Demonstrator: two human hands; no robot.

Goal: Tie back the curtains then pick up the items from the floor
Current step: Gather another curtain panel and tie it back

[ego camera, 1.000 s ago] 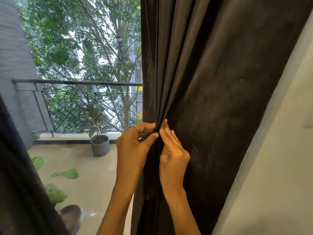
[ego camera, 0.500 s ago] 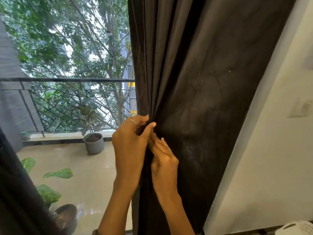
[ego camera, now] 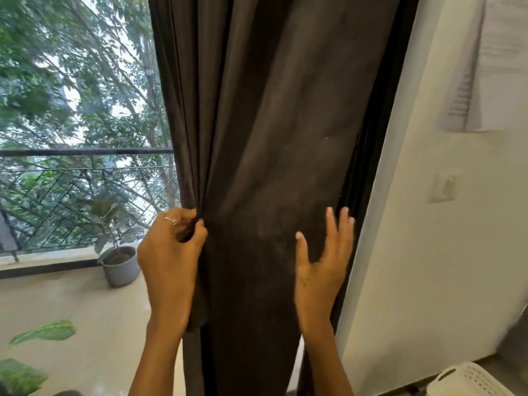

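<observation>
A dark brown curtain (ego camera: 274, 138) hangs in folds in front of me, beside a glass balcony door. My left hand (ego camera: 171, 252), with a ring on one finger, grips the curtain's gathered left edge at about waist height. My right hand (ego camera: 323, 267) is spread with straight fingers against the curtain's right side, near the dark door frame. No tie-back is visible. The floor items are out of view.
A white wall (ego camera: 428, 252) with a switch plate (ego camera: 443, 187) stands at the right. A white perforated basket (ego camera: 471, 380) shows at the bottom right corner. Outside are a balcony railing (ego camera: 85, 152), a grey potted plant (ego camera: 120, 265) and green leaves (ego camera: 43, 332).
My right hand has left the gathered folds beside my left hand and moved right across the curtain, fingers spread. The view has turned to the right, showing more wall and the basket.
</observation>
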